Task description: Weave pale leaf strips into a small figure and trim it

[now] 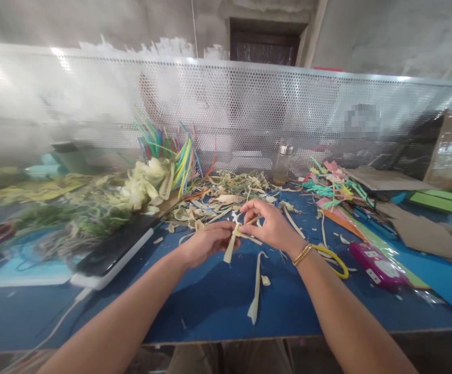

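Note:
Between my two hands, above the middle of the blue table, is a small cross-shaped piece of pale dried leaf strips [231, 244]. My left hand [212, 240] pinches it from the left. The fingers of my right hand [265, 223] close on it from the right, and the fingertips of both hands nearly meet. Below them a loose pale leaf strip [256, 293] lies on the table beside a small scrap [265, 280]. A heap of dried leaf strips [229, 195] spreads just beyond my hands.
At left are a black device [117, 244] with a white cable and a bundle of green fibres [85, 223]. Coloured stems [167, 145] stand behind. A glass bottle [283, 166] is near the perforated screen [218, 104]. At right lie a purple object [377, 265], a yellow ring [339, 265] and coloured sheets [448, 280].

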{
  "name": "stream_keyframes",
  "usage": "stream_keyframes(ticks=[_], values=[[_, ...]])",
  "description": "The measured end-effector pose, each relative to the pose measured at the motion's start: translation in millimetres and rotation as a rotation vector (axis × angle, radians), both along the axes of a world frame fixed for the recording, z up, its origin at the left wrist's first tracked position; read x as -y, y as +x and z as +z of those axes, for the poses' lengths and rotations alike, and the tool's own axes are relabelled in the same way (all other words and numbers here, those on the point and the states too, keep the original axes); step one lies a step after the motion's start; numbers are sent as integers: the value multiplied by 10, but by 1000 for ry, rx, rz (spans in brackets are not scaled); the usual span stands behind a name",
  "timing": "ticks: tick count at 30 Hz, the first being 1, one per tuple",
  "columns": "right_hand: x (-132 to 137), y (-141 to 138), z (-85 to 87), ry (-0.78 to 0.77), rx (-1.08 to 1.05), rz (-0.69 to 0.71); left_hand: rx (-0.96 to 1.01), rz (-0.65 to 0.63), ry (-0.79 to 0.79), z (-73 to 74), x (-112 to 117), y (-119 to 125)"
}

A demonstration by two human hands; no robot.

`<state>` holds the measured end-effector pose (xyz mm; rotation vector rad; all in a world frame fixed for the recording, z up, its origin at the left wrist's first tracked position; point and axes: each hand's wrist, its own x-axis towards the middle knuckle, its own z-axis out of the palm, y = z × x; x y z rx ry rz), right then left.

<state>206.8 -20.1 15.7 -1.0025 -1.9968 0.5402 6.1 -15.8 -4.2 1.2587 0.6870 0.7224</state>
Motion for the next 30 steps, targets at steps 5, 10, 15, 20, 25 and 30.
stream_keyframes(ticks=[5,10,15,20,25,30], values=[[-2,-2,9,264,-26,-228,96,150,-5,-26,-27,28],[-7,-73,-54,274,-222,-494,292,350,13,-51,-93,62],[38,-245,-156,30,24,-185,326,396,53,-33,-100,88],[38,-300,-200,4,59,-136,239,415,93,-11,-98,77],[28,-245,-161,-50,53,-75,272,568,88,-7,-186,14],[2,-233,-178,-188,-38,-51,248,567,91,2,-209,-8]])
